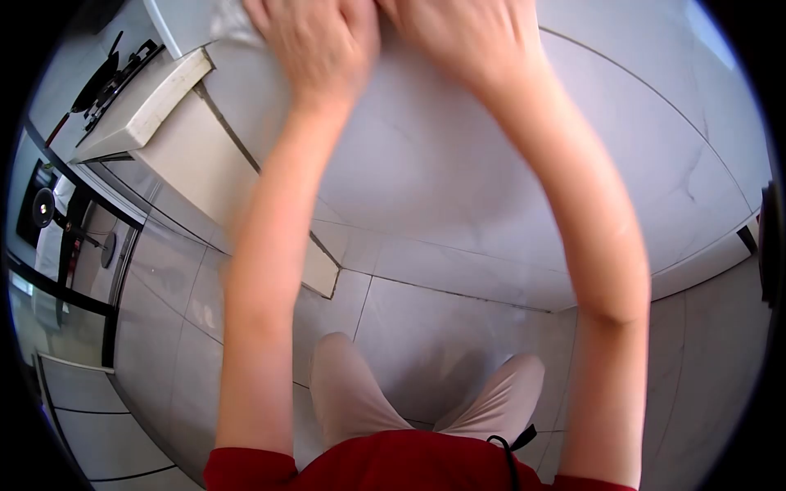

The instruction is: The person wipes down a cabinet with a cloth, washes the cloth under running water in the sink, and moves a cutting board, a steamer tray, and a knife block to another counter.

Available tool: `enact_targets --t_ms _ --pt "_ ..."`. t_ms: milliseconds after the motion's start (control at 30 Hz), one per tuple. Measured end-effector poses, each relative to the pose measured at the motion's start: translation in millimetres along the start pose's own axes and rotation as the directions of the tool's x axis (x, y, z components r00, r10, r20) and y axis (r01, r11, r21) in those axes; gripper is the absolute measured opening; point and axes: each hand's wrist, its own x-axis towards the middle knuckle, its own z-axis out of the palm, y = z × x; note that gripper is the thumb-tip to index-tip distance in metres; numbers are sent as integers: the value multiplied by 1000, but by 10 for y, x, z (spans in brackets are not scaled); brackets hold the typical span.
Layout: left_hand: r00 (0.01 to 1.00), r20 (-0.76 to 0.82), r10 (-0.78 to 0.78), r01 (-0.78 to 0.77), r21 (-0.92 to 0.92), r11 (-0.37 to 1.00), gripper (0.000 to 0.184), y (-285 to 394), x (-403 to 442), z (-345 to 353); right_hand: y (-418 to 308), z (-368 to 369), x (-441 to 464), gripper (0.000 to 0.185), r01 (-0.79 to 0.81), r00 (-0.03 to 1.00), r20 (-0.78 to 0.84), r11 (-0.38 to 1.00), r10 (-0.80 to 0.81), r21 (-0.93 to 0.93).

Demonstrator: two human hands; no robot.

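Both arms stretch up and forward against a pale, marble-look tiled wall (434,155). My left hand (323,41) is at the top edge of the view, back of the hand toward me, with most of its fingers cut off. Close to its outer side is a white, crumpled, cloth-like thing (233,23), partly out of frame; whether the hand grips it I cannot tell. My right hand (467,33) is beside the left one, nearly touching it. Its fingers are also beyond the frame edge, so anything under them is hidden.
On the left, a pale counter (135,127) carries a gas stove with a dark pan (97,82) on it. Below it runs a cream side panel (201,155). A black fan-like object (45,209) shows behind dark-framed glass. Grey tiles (409,335) cover the floor by my legs.
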Motion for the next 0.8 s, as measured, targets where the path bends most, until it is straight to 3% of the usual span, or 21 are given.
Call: enact_targets --t_ms 33,100,200,267,300,367,500,567,633,667,700,800 --pt "998 50 44 -41 -54 998 44 71 -264 -27 -131 -202 -269 53 -86 987 142 990 70 116" --pt "988 145 -50 73 -156 985 51 340 -879 -121 -412 -531 -847 57 -175 901 406 984 150 25" --pt "920 387 -62 127 -146 981 55 640 -2188 -297 -894 -908 -1991 59 -181 777 617 983 126 26" --pt "808 588 -48 140 -112 984 52 884 -2908 -499 -1175 -1171 -2702 59 -187 679 728 981 97 44" --pt "737 675 -33 138 -102 985 54 1005 -3176 -598 -1305 -1285 -3006 59 -202 623 778 978 83 58" --pt "596 793 -127 325 -93 941 49 1269 -3433 -817 -1546 -1499 -3450 58 -219 505 860 975 74 44" --pt "520 849 -95 334 -99 937 50 1578 -3674 -1088 -1654 -1873 -3684 57 -220 414 906 976 86 8" --pt "551 830 -93 358 -134 924 50 1590 -3589 -1063 -1541 -1889 -3479 57 -235 396 917 970 44 55" --pt "666 734 -133 356 -156 921 52 1559 -3107 -876 -1219 -1702 -2972 57 -263 500 860 964 103 37" --pt "754 643 -133 326 -190 926 56 1512 -2736 -681 -999 -1509 -2595 55 -350 625 764 932 160 91" --pt "847 479 -230 373 -229 899 55 1484 -2180 -463 -721 -1358 -2102 59 -309 724 664 948 185 72" --pt "989 113 -95 125 -306 944 57 1194 -554 -53 148 -882 -912 59 -232 926 343 953 156 193"
